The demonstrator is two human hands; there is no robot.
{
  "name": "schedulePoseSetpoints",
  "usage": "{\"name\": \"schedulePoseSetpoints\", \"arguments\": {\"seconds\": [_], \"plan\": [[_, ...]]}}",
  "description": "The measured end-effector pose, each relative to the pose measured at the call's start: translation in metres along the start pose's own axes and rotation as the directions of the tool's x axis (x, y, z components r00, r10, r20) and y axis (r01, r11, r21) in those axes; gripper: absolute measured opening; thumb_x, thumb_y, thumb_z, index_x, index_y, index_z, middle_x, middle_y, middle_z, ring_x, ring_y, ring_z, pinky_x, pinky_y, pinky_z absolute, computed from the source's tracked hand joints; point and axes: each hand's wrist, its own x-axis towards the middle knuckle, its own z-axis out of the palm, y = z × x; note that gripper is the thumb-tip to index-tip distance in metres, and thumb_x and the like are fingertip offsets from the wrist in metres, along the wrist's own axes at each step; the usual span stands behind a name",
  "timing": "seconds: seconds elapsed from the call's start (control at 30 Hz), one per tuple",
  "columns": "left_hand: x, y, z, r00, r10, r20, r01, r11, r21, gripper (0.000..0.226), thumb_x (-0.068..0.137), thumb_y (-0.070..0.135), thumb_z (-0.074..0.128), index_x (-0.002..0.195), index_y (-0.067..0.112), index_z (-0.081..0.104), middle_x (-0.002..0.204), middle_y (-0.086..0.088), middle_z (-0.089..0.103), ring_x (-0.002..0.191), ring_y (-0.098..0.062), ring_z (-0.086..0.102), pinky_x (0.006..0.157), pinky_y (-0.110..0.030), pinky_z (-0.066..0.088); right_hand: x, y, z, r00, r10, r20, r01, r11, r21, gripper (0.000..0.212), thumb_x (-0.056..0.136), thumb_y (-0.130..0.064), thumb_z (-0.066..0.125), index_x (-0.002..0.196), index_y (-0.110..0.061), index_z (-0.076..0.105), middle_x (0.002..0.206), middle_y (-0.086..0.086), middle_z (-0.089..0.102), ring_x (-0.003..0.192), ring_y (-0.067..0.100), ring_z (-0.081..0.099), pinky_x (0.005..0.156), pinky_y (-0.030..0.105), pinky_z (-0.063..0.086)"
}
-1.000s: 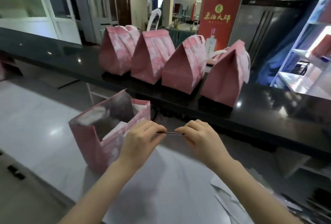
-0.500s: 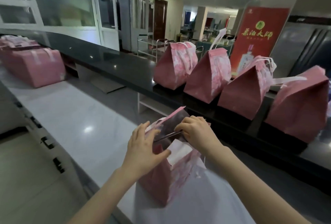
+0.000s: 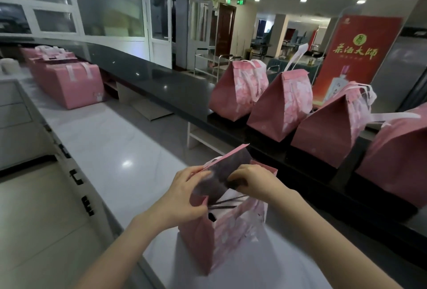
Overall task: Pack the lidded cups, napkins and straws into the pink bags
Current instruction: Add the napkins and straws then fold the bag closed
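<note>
- Both hands hold the mouth of the open pink bag [image 3: 221,240]: the left hand [image 3: 182,196] pinches the near-left end of its top flap [image 3: 226,166], and the right hand [image 3: 254,182] curls round the flap's right end, with nothing else in either hand.
- Dark straws [image 3: 227,201] lie slantwise inside the bag's mouth, just under the flap and between the two hands, touched by neither. Their tips seem to reach the bag's left rim.
- Risk: if the flap folds down now, it could trap or bend the straws, or push a tip through the paper wall, because they lie high and crosswise and not down along a side.
- Risk: the bag stands near the front edge of the white counter [image 3: 120,150]. A pull toward the person, uneven between the hands, could tip it or slide it off.
- Risk: a hard pinch at one corner could tear or crease the thin paper of the flap.
- Whether cups and napkins sit beneath the straws I cannot tell, since the flap hides the inside. Sealing it unchecked could leave it short.
- Four closed pink bags [image 3: 282,101] stand behind the open bag on the black counter [image 3: 175,85], well apart from it.
</note>
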Motion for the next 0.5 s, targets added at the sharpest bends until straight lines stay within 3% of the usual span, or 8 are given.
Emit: {"name": "schedulePoseSetpoints", "arguments": {"seconds": [0.1,0.17,0.3,0.4,0.5], "plan": [[0.008,0.003,-0.002,1.0,-0.013,-0.009,0.012,0.999,-0.049,0.066,0.078,0.015,0.071,0.138,0.025,0.048,0.136,0.011,0.041,0.13,-0.004,0.034,0.108,-0.009,0.023,-0.012,0.015,-0.002,0.986,-0.036,-0.162,0.05,0.996,0.08,0.025,0.079,-0.025,0.072,0.104,-0.026,0.072,0.109,-0.008,0.064,0.102,0.013,0.058,0.085,0.021,0.044],[0.012,0.003,-0.005,1.0,-0.03,0.011,0.031,0.995,-0.099,0.069,0.075,0.008,0.07,0.137,0.028,0.046,0.131,0.011,0.045,0.125,-0.003,0.041,0.105,-0.009,0.028,-0.021,0.026,-0.005,0.973,-0.033,-0.227,0.057,0.993,0.1,0.033,0.078,-0.037,0.074,0.109,-0.028,0.07,0.12,-0.008,0.06,0.111,0.013,0.052,0.092,0.022,0.038],[0.016,-0.004,-0.012,0.995,-0.086,0.059,0.093,0.987,-0.131,0.08,0.071,0.0,0.067,0.139,0.033,0.041,0.132,0.011,0.046,0.122,0.001,0.043,0.102,-0.017,0.038,-0.035,0.046,-0.011,0.985,-0.023,-0.17,0.049,0.988,0.15,0.068,0.07,-0.058,0.074,0.131,-0.034,0.054,0.147,-0.004,0.038,0.136,0.015,0.032,0.112,0.032,0.027],[0.023,-0.008,-0.014,0.992,-0.103,0.073,0.113,0.983,-0.146,0.082,0.071,-0.006,0.061,0.141,0.031,0.041,0.131,0.009,0.047,0.123,0.005,0.042,0.099,-0.015,0.039,-0.037,0.054,-0.012,0.995,-0.043,-0.091,0.054,0.992,0.118,0.097,0.06,-0.062,0.078,0.144,-0.041,0.033,0.156,-0.005,0.018,0.144,0.013,0.011,0.116,0.034,0.013],[0.035,-0.014,-0.014,0.99,-0.099,0.096,0.114,0.98,-0.165,0.082,0.07,-0.009,0.057,0.139,0.033,0.042,0.13,0.008,0.048,0.123,0.002,0.043,0.092,-0.011,0.041,-0.03,0.055,-0.008,0.999,-0.028,-0.043,0.03,0.999,0.045,0.113,0.056,-0.059,0.08,0.147,-0.046,0.014,0.159,-0.009,0.004,0.146,0.012,-0.003,0.118,0.046,0.005]]}}
